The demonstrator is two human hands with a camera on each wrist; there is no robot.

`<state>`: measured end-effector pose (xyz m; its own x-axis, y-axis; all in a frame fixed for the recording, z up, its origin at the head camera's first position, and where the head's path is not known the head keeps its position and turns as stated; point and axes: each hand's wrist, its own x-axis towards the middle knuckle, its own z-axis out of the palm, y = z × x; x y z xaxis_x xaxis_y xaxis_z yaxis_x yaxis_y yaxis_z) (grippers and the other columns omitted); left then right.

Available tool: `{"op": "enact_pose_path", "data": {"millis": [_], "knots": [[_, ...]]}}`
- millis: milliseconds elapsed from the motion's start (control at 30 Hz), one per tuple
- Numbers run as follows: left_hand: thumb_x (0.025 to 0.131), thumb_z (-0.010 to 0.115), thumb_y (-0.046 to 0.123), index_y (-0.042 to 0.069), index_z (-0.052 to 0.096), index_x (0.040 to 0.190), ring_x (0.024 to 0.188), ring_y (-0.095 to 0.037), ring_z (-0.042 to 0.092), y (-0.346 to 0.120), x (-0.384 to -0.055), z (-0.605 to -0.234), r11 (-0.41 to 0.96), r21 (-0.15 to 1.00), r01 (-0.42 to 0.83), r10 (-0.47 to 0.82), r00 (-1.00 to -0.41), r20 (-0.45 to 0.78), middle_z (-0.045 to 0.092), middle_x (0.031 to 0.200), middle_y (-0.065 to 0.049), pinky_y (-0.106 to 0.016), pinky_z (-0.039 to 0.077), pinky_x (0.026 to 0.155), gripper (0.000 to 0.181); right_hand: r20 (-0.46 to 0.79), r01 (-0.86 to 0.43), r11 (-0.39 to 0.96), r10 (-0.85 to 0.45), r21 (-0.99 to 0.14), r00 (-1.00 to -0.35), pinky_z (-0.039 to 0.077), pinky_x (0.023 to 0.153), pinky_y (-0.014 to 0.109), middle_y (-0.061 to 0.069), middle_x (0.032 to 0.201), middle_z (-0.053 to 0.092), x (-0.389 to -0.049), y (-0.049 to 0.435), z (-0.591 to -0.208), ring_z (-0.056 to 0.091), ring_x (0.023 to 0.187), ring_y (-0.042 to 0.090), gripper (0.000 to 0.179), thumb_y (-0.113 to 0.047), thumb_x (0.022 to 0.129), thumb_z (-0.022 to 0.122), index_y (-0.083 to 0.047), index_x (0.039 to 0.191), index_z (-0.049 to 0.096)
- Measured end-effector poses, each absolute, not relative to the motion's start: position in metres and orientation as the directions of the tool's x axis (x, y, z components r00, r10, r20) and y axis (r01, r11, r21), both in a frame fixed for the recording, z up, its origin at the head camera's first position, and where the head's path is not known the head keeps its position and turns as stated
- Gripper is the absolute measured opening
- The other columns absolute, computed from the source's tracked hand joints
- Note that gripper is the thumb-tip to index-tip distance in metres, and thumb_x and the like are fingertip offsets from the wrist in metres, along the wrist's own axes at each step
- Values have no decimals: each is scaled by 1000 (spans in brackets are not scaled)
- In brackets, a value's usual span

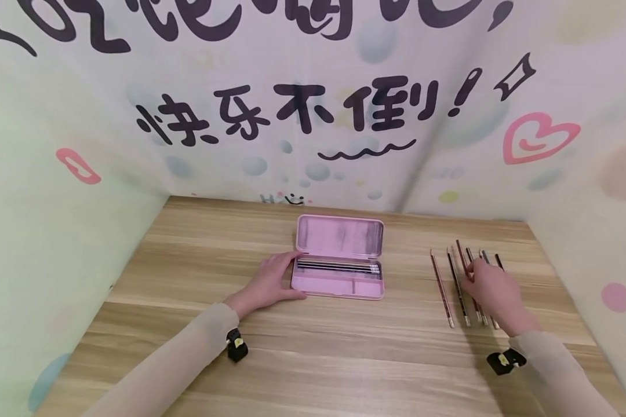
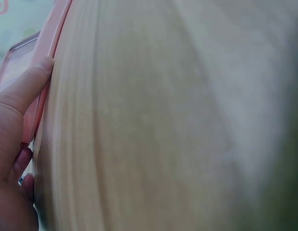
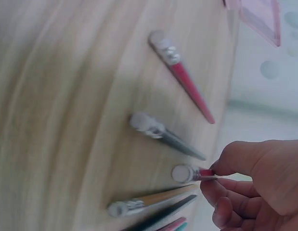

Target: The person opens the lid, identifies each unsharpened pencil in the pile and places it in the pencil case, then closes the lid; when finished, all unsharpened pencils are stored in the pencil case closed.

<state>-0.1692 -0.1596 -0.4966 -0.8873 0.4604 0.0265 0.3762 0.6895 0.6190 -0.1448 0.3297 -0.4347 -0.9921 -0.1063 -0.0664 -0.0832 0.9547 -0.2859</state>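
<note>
Right hand [image 1: 494,291] pinches a red pencil [image 3: 191,173] between thumb and index finger, narrow grip, eraser end sticking out of the pinch toward the table's near edge; can't tell if it is fully off the wood. Left hand [image 1: 266,281] holds the left end of the pencil case, thumb at its front corner, fingers at its back corner. Table [image 1: 344,353] has its far edge against a printed wall [image 1: 250,168]. Pink pencil case [image 1: 320,286] near middle of far edge, lid [image 1: 339,236] up, dark striped pencils [image 1: 339,266] along the back compartment. Loose pencils [image 1: 441,289] toward the far right corner, roughly side by side, some under the right hand; the pinched one sits among them. White erasers [image 1: 451,322] face the near edge.
</note>
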Motion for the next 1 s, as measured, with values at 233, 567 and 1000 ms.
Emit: {"op": "enact_pose_path", "data": {"millis": [233,567,1000], "knots": [[81,89,44,10,37,160,146,-36,39,-158,-169,-494,696,616,370,455,-890,21,45,159,-14,-59,26,121,101,-65,-98,952,-121,-289,-991,47,49,38,13,83,70,-141,316,-419,58,58,16,30,-12,98,64,12,115,60],[81,89,44,9,36,160,147,-37,38,-159,-170,-495,702,612,364,454,-891,9,44,160,-15,-60,25,122,102,68,-256,927,-247,-274,-967,46,51,33,7,87,73,-139,286,-406,55,58,8,19,-14,98,69,1,110,67],[81,89,43,9,37,160,148,-37,37,-159,-170,-495,693,620,367,463,-887,8,44,160,-15,-60,24,123,101,63,-362,881,-360,-305,-931,41,47,28,2,86,72,-149,253,-390,50,56,7,16,-8,96,69,-2,111,68]]}}
